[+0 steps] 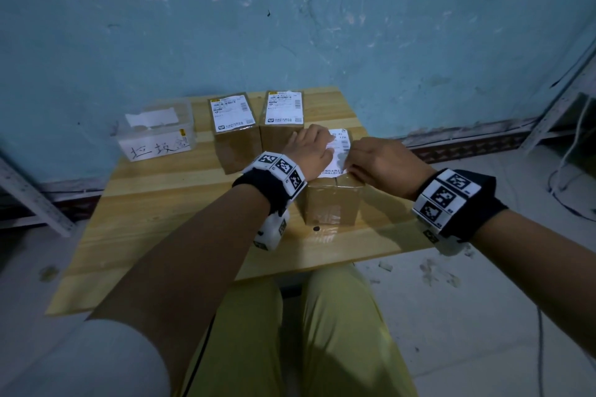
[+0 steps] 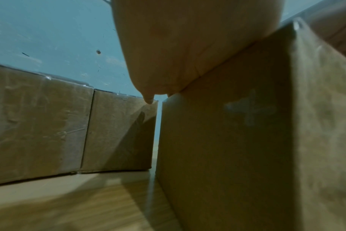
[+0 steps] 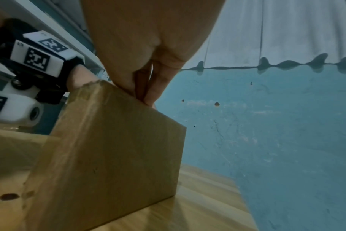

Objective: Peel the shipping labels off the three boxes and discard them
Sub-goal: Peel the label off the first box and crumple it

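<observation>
A person sits at a wooden tabletop (image 1: 161,203) set against a blue wall (image 1: 290,26). Three cardboard boxes stand on it. The near box (image 1: 332,200) stands in front of the person; its white label (image 1: 338,155) lies on the top face, partly covered by both hands.

The left hand (image 1: 309,151) lies palm down on the left part of this label, with the fingers (image 1: 317,134) straight and close together, pressing on the top of the box. The right hand (image 1: 377,158) sits at the near right corner of the label. In the right wrist view its fingers (image 3: 156,87) are pressed together at the top edge of the box; whether they pinch the label edge cannot be told.

Two further boxes stand side by side behind the near box, touching each other: the left rear box (image 1: 235,132) and the right rear box (image 1: 283,119). Each carries a white label flat on its top face.

A clear plastic bin (image 1: 158,129) with handwritten characters on its front stands at the far left of the tabletop, apart from the boxes.
</observation>
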